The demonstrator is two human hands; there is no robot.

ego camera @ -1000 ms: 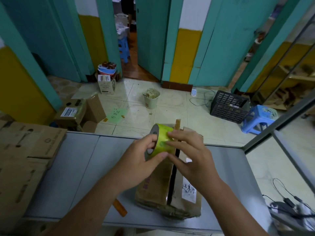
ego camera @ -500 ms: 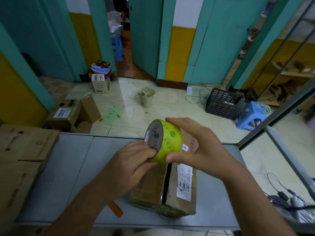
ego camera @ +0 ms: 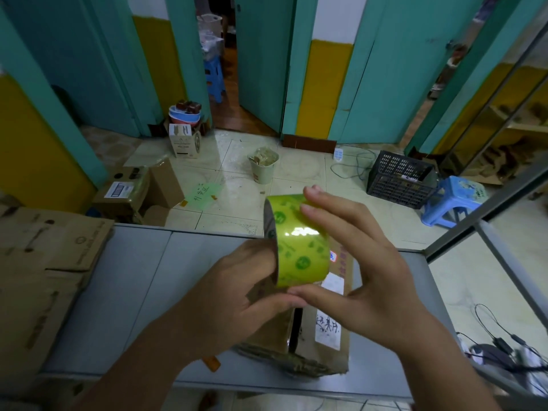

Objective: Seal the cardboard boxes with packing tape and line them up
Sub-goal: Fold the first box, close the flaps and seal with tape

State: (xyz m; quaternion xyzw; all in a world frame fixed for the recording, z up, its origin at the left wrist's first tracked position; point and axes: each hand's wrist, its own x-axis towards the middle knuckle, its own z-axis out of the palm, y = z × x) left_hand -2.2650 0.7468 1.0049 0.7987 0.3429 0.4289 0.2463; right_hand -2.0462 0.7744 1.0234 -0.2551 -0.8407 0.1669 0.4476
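Since the tape roll is up in both hands with no free end showing, the step looks like finding and peeling the loose end; right hand is clamped on the roll, fingertips over its top and thumb under its bottom edge; left hand grips the roll from its open core side, fingers mostly hidden behind it, so the exact hold is unclear; the roll hangs in the air, clear of everything below. The cardboard box lies straight under the grip on the grey table, flaps down, dark seam untaped and running away from the person. To do it well, probably: let the left hand carry the roll by the core so the right is free; turn the roll slowly and drag a nail across the glossy face to catch the edge, since the glare hides it; lift the end square across the full width, else it may split into a strip; pull out only a short tail, sticky side down, before lowering onto the seam below. Risk: thin film can fold back on itself. Flat cardboard sits well off to the left of the grip, not in play.
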